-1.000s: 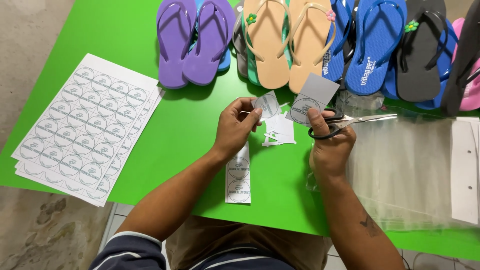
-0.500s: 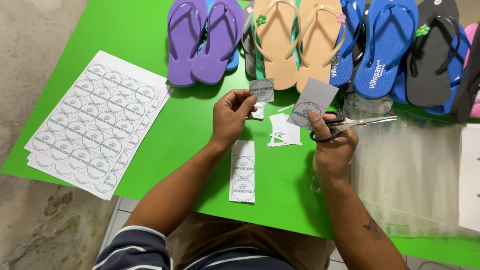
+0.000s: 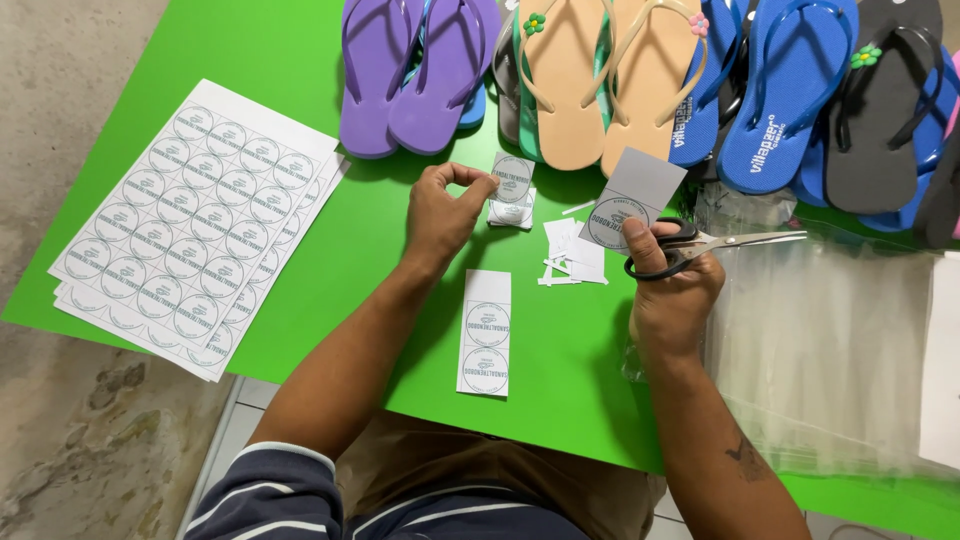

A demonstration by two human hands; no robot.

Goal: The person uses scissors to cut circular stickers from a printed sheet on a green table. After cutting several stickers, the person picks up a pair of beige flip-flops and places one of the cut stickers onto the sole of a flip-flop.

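Two hands work over the green table (image 3: pixel 300 60). The left hand (image 3: pixel 442 212) pinches one small square label (image 3: pixel 513 178) between thumb and fingertips, above a little pile of cut labels (image 3: pixel 510 212). The right hand (image 3: pixel 672 290) closes on one pair of scissors (image 3: pixel 700 246) and also holds one cut label (image 3: pixel 628 200) under the thumb. Each label is white with a round grey print. One strip of two labels (image 3: pixel 486 333) lies near the front edge, and a stack of label sheets (image 3: pixel 200 225) lies at the left.

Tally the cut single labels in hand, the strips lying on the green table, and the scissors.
Single labels: 2, one in left hand, other in right hand
Two-label strip: 1
Scissors: 1, in right hand
Total: 4
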